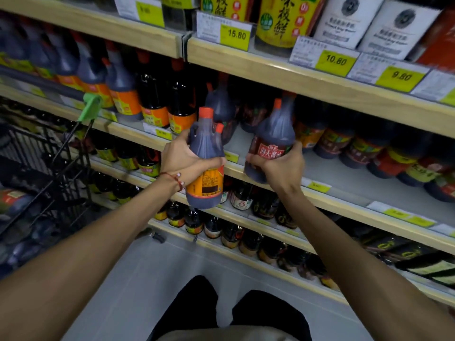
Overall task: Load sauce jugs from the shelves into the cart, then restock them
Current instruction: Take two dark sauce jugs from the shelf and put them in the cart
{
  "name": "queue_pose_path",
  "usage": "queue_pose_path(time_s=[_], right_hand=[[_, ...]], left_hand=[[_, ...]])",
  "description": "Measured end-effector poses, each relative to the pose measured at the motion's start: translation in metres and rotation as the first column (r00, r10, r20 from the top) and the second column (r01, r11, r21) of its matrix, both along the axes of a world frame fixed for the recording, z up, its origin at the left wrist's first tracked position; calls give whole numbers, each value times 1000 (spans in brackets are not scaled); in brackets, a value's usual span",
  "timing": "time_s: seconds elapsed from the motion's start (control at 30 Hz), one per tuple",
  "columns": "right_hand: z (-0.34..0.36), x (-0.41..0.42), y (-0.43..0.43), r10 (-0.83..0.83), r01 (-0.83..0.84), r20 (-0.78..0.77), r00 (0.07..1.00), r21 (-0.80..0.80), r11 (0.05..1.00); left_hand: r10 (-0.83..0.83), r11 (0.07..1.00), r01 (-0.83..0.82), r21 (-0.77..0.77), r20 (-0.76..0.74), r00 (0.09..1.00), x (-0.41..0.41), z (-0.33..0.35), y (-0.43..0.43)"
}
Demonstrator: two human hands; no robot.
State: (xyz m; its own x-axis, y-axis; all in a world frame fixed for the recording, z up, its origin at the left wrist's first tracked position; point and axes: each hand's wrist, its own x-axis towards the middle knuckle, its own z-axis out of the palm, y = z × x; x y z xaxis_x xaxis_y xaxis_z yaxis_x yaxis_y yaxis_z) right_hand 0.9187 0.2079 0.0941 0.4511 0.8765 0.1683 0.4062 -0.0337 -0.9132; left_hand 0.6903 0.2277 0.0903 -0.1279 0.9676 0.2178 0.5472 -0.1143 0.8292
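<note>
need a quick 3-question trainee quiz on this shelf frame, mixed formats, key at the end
1. True or false: the right hand grips a red-labelled jug.
2. The left hand grips a jug whose label is mostly: A) orange B) white C) blue.
3. Fill in: the cart with the green handle stands on the person's ____ side.

Key: 1 true; 2 A; 3 left.
</note>
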Motion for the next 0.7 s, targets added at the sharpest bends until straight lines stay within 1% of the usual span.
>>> queue_pose_path(time_s=[0.2,0.3,0.53,0.63,0.7], right_hand=[[-4,-6,32,-18,12,43,999,146,989],[-15,-11,53,-22,11,64,998,167,986],[-31,-18,94,-27,18,49,998,176,984],[-42,-21,103,-14,5,87,996,108,994],[-47,-22,107,25,-32,114,993,65,997]], left_hand=[[11,1000,-11,29,16,1000,1,-5,13],[21,999,-21,29,-3,1000,0,-10,21],[11,997,-10,75,-8,1000,5,-25,37],[20,996,-21,85,13,1000,6,-29,37],[22,995,-24,92,25,999,6,-30,35]])
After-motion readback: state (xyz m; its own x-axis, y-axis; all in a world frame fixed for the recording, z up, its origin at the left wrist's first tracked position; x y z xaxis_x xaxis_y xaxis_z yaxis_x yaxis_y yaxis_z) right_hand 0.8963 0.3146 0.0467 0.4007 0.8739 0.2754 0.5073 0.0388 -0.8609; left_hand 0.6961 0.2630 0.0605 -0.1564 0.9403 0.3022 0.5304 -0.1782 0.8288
